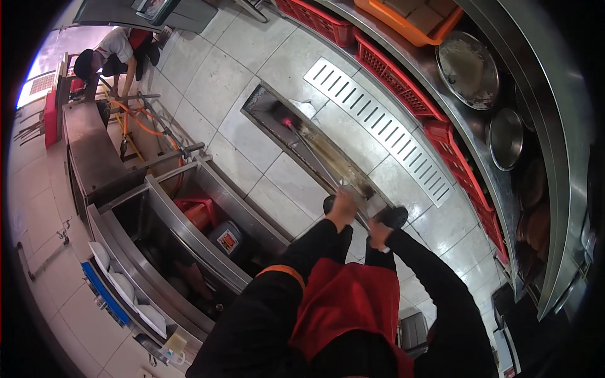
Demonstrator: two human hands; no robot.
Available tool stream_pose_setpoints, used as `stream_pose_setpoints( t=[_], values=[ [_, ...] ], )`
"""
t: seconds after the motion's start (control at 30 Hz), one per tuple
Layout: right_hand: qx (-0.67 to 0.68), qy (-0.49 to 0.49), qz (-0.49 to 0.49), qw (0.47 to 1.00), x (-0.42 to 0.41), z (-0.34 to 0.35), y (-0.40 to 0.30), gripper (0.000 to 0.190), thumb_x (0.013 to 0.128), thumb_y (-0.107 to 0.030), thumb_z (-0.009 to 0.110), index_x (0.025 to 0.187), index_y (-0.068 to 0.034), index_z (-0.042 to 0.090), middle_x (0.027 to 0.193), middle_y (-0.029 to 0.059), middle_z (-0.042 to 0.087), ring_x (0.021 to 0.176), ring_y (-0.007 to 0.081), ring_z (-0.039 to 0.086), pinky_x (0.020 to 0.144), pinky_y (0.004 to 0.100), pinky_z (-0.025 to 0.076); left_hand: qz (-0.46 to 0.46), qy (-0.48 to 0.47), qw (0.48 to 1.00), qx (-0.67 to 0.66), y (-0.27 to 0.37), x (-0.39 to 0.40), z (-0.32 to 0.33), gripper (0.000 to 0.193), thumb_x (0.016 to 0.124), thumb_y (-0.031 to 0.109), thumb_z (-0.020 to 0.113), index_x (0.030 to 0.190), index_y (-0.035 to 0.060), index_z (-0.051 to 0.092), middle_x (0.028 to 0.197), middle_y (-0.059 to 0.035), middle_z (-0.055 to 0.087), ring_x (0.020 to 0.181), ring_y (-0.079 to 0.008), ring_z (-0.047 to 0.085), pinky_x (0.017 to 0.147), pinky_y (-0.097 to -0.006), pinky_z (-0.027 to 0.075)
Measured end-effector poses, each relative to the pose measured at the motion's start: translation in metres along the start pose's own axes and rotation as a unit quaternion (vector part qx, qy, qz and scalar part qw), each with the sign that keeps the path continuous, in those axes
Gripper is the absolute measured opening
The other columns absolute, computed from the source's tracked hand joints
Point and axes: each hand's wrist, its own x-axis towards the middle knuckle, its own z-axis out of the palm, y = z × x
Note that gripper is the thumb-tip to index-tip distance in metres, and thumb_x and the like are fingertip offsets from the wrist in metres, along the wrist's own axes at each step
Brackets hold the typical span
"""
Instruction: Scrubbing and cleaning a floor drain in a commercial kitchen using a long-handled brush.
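Observation:
A long thin pole [315, 158] slants down into an uncovered floor drain channel [326, 141]. My left hand [344, 206] grips it partway along, slightly blurred. Closer to my body, my right hand [379, 234] is closed around its upper end. At the far end of the pole shows a small bright pink-red tip [287, 122], its exact kind unclear. The trough has dirty, brownish walls and a dark patch near that tip. Beside it on the tiles lies a slotted metal drain grate [375, 125].
Red plastic crates [394, 75] line the floor under a steel shelf at right, which bears metal bowls [467, 70]. To the left stand a steel sink unit [189, 227] and a frame with orange hoses [134, 115]. Another person [118, 52] crouches at upper left. My shoes flank the trough's near end.

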Motion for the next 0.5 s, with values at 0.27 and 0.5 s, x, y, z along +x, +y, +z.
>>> stream_pose_setpoints(
  t=[0.27,0.5],
  values=[
    [0.015,-0.071,0.090,0.993,-0.159,0.011,0.054,0.063,0.063,-0.011,0.055,0.110,0.009,0.020,0.072,0.0238,0.056,0.060,0.0302,0.060,0.055,0.0366,0.049,0.205,0.146,0.948,-0.193,0.133,-0.013,-0.014,0.036,0.059,0.040,0.061,0.086,0.0166,0.060,0.091,-0.0121,0.052,0.091,-0.0274,0.049,0.080,-0.0457,0.036],
    [0.117,-0.029,0.063,0.991,-0.102,0.023,0.054,0.048,0.064,-0.014,0.057,0.096,0.004,0.027,0.067,0.0187,0.055,0.053,0.0274,0.058,0.049,0.0364,0.048,0.161,0.106,0.966,-0.175,0.102,0.012,-0.005,0.017,0.053,0.022,0.060,0.068,0.0141,0.060,0.073,-0.0082,0.056,0.082,-0.0287,0.054,0.066,-0.0387,0.045]
  ],
)
